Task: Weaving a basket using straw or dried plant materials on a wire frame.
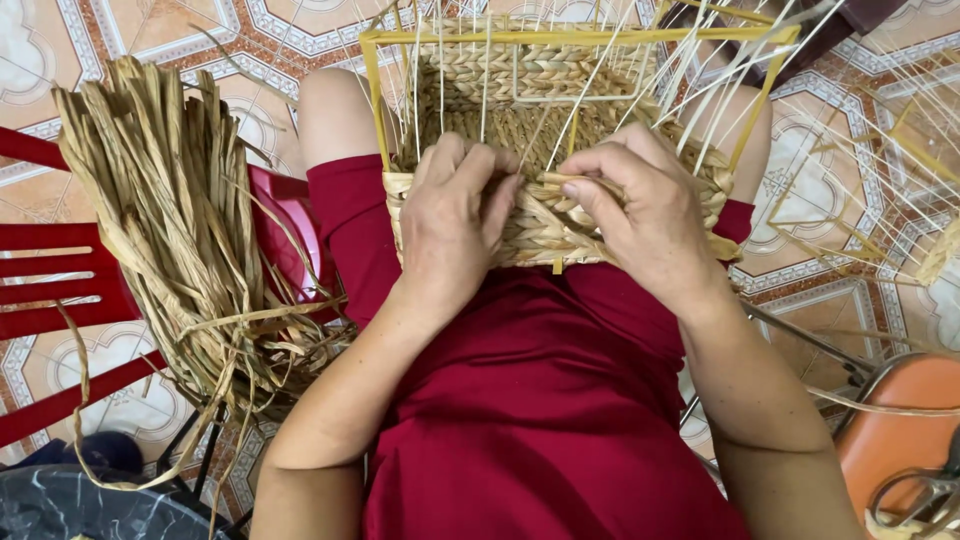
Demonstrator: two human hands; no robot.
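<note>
Both hands are right on the near wall of the half-woven basket (545,215), which sits on the person's lap, against the red garment (540,400). The left hand (452,215) lies with fingers curled down over the top edge of the woven band, pressing on the plaited fibre. The right hand (645,215) is beside it — thumb and forefinger pinched shut on a flat straw strand (560,180) at the rim of the weave. The two hands almost touch at the fingertips.

Above the woven band rises a yellow wire frame (575,38), a rectangle whose top rail runs near the upper edge of the view. Thin pale stakes (690,75) fan up and out to the right, crowding that side well past the frame's corner.

To the left, just beside the left forearm, a thick bundle of dried straw (170,215) drapes over a red plastic chair (60,290), its loose ends trailing down toward the tiled floor (200,40). There is a narrow gap between the bundle and the basket, where the knee shows.

At the lower right, an orange seat (895,420) sits near the right elbow, with scissors (925,495) at the very corner — partly cut off by the edge.
</note>
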